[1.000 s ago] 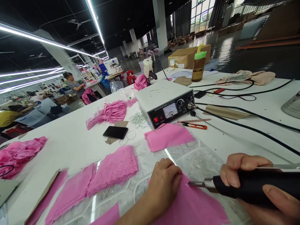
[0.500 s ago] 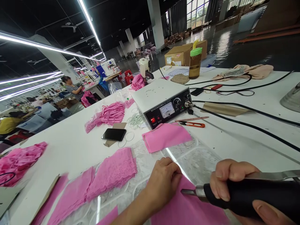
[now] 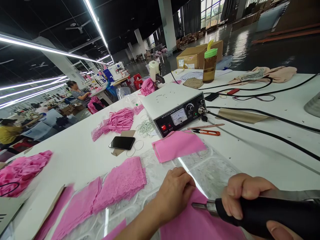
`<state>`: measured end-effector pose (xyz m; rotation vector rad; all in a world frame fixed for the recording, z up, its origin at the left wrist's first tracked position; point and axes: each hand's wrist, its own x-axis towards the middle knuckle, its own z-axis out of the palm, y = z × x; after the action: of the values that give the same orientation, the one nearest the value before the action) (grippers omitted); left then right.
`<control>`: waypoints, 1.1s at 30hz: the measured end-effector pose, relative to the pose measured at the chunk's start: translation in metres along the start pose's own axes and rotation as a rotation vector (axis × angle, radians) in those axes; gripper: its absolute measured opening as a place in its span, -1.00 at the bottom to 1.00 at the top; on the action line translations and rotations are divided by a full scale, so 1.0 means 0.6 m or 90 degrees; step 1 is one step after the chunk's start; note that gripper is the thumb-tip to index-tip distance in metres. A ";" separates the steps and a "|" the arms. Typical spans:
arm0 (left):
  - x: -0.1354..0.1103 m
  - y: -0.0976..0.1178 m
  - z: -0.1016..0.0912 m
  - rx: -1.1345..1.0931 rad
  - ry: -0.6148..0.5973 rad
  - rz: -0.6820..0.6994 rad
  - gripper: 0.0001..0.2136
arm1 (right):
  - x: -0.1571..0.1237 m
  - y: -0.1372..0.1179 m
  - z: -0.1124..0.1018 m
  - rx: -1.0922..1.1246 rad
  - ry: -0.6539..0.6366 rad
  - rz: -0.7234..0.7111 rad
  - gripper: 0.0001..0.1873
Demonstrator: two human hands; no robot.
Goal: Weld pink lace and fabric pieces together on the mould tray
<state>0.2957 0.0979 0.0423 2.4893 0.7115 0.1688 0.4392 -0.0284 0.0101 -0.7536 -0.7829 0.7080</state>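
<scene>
My left hand (image 3: 176, 190) is closed in a pinch on the upper edge of a pink fabric piece (image 3: 200, 221), which lies on the clear plastic sheet (image 3: 152, 165). My right hand (image 3: 246, 193) wraps round the black handle of a handheld ultrasonic welder (image 3: 272, 211). The welder's metal tip lies over the fabric, just right of my left hand; whether it presses on the cloth I cannot tell. Beyond my hands sits a folded pink fabric stack (image 3: 178, 145). To the left, a pile of pink lace-patterned pieces (image 3: 120, 183) rests on the sheet.
The ultrasonic control box (image 3: 180, 113) stands behind the fabric, its black cable (image 3: 260, 135) running right. Orange thread snips (image 3: 206, 132), a phone (image 3: 122, 143), elastic loops (image 3: 145, 128) and a bottle (image 3: 209, 66) are on the table. A co-worker (image 3: 78, 93) sits at far left.
The welder's tip has shifted slightly left over the fabric, with my right hand moving along. My left hand keeps its pinch on the cloth. The view has shifted a little.
</scene>
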 end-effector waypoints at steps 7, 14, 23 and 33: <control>0.007 0.002 -0.009 -0.004 -0.030 0.000 -0.81 | -0.012 0.010 -0.006 0.008 0.030 0.022 -0.73; 0.006 0.007 -0.010 0.006 -0.032 -0.003 -0.83 | -0.016 0.006 -0.011 0.015 0.023 0.062 -0.72; 0.003 0.003 0.009 0.018 0.020 -0.014 -0.87 | -0.006 0.006 -0.005 0.024 -0.059 0.004 -0.78; -0.012 -0.007 0.036 -0.003 0.118 -0.012 -0.82 | -0.013 0.004 -0.017 0.007 0.010 0.028 -0.72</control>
<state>0.2933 0.0872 0.0218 2.4840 0.8085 0.3975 0.4425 -0.0367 0.0006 -0.7679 -0.7505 0.7447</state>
